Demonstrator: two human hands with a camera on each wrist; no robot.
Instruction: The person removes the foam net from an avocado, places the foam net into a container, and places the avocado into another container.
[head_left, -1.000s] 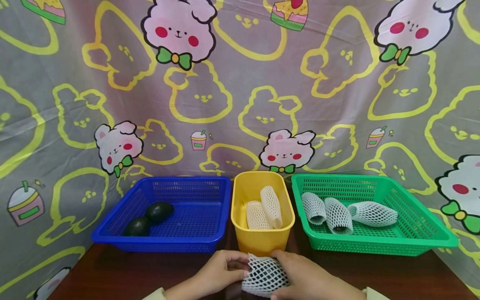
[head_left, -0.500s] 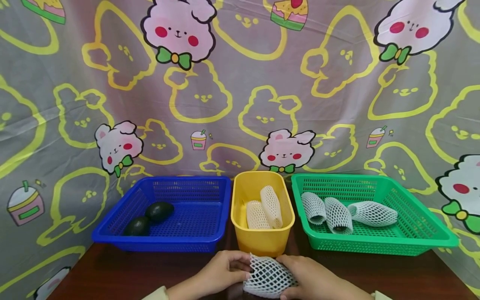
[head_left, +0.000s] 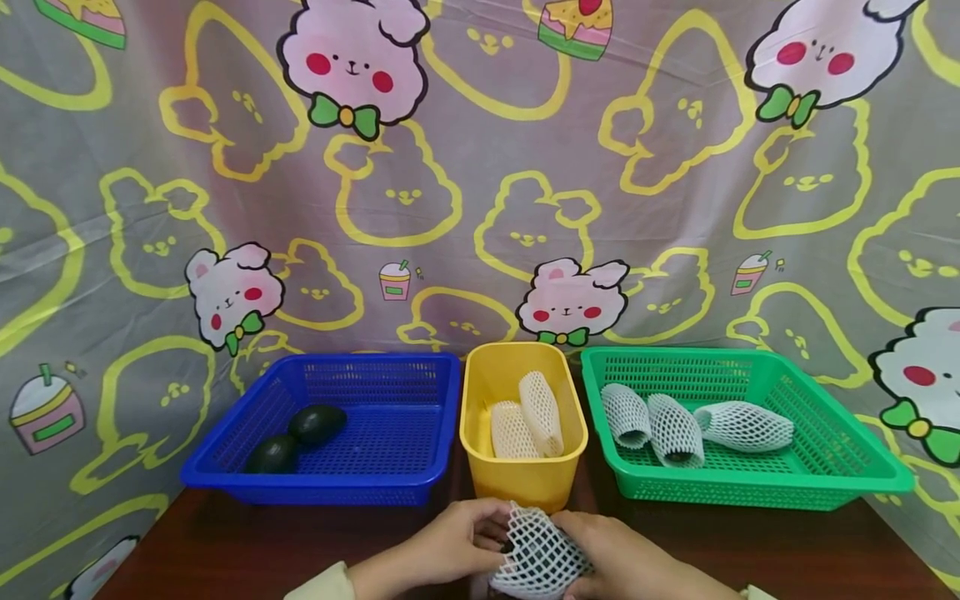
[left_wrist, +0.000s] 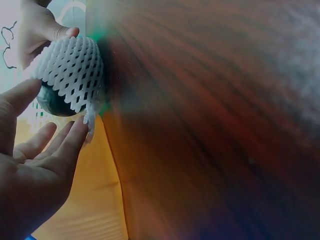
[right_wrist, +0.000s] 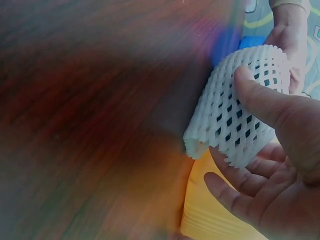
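Head view: curled left hand (head_left: pixel 450 546) and right hand (head_left: pixel 626 554) grip net (head_left: pixel 542 560), six o'clock; three nets (head_left: pixel 675 427), seemingly filled, four; two avocados (head_left: pixel 317 425) bare, eight.

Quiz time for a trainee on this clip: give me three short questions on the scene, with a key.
1. How many bare avocados lie in the blue basket?
2. True or false: the yellow bin stands between the blue basket and the green basket.
3. What shows at the open end of the white foam net held by the left hand and right hand?
A) a banana
B) a dark green fruit
C) a metal spoon

Key: 1. Two. 2. True. 3. B, a dark green fruit.
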